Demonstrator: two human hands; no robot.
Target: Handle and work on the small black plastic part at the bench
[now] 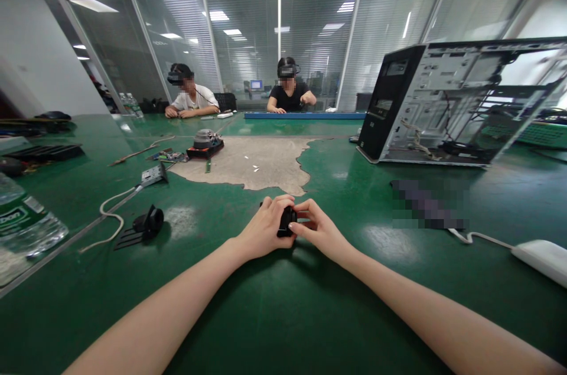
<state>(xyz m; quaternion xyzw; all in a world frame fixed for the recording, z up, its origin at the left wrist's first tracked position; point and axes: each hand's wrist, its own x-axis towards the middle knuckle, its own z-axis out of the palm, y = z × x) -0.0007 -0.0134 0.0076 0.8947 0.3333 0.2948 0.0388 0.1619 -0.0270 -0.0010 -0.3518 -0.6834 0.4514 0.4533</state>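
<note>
Both hands meet around a small black part (286,221) just above the green table, in the middle of the view. My left hand (267,226) wraps over its left side and top, with the fingers curled round it. From the right, my right hand (319,228) pinches the same part, thumb on its near face and fingers at its upper edge. Much of the black part is hidden by the fingers, so its full shape cannot be made out.
An open computer case (394,109) stands at the right, near a white device (543,260) with a cable. Left lie a black bracket piece (148,222), a metal box (153,175) and a water bottle (29,215). Two people sit across the table (283,316).
</note>
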